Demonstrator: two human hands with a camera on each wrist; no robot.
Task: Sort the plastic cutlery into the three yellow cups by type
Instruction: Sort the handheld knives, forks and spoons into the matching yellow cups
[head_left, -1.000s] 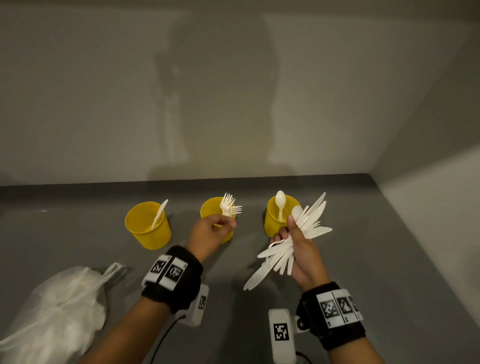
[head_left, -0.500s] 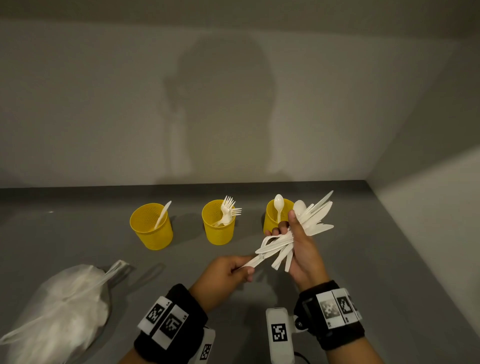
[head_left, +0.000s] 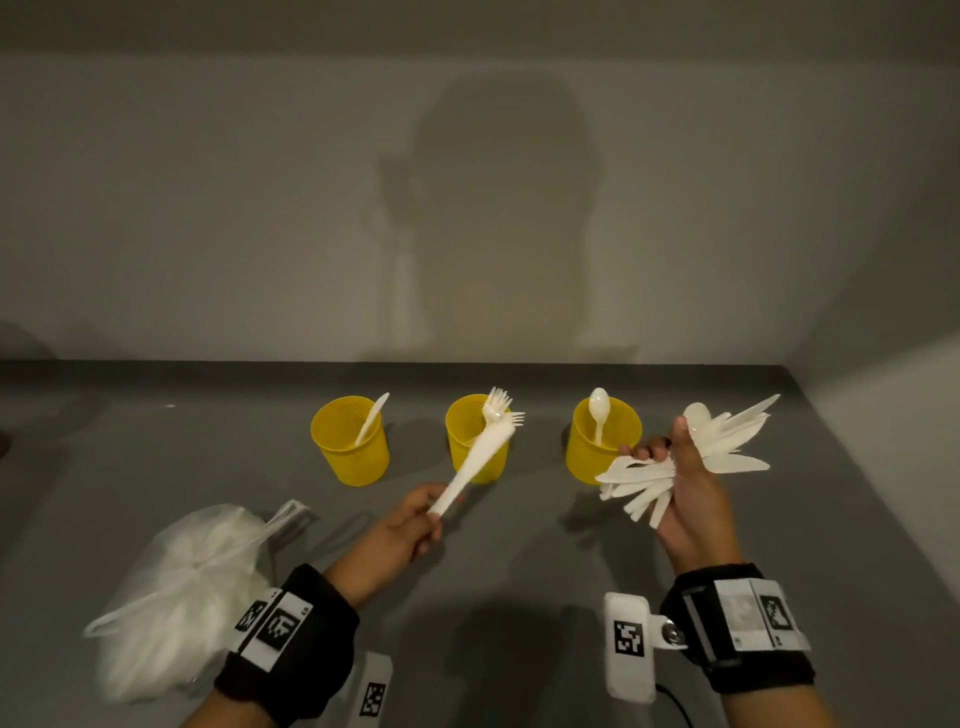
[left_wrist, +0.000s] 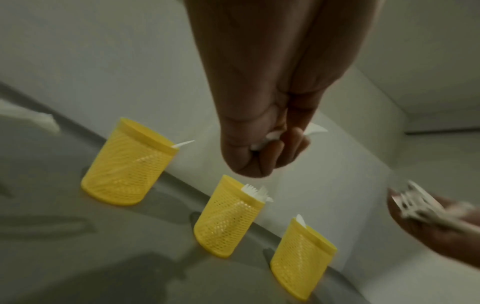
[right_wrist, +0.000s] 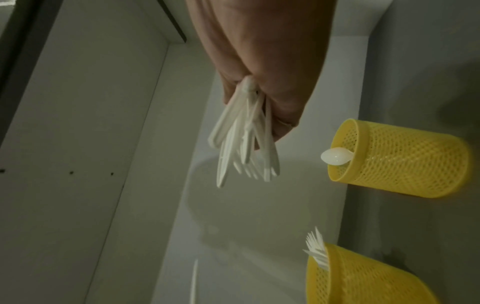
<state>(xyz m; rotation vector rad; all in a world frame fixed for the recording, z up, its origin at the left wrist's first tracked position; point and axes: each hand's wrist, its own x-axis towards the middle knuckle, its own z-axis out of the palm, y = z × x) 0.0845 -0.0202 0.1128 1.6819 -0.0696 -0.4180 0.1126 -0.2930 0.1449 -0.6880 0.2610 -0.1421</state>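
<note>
Three yellow mesh cups stand in a row: the left cup (head_left: 350, 447) holds a knife, the middle cup (head_left: 470, 457) holds forks, the right cup (head_left: 584, 457) holds a spoon (head_left: 598, 410). My left hand (head_left: 436, 506) pinches the handle end of a single white knife (head_left: 478, 462), whose blade points up in front of the middle cup. In the left wrist view my curled fingers (left_wrist: 270, 150) hold that handle. To the right of the right cup, my right hand (head_left: 660, 457) grips a fanned bundle of mixed white cutlery (head_left: 727, 441), also seen as the bundle (right_wrist: 241, 144).
A white plastic bag (head_left: 182, 587) lies at the front left of the grey surface (head_left: 519, 545). A wall stands close behind the cups and another wall (head_left: 883, 441) closes the right side. Open surface lies between my hands and the cups.
My left hand came back from the middle cup, pinched one piece at the bundle and drew it out to the left. My right hand shifted slightly right with the bundle.
</note>
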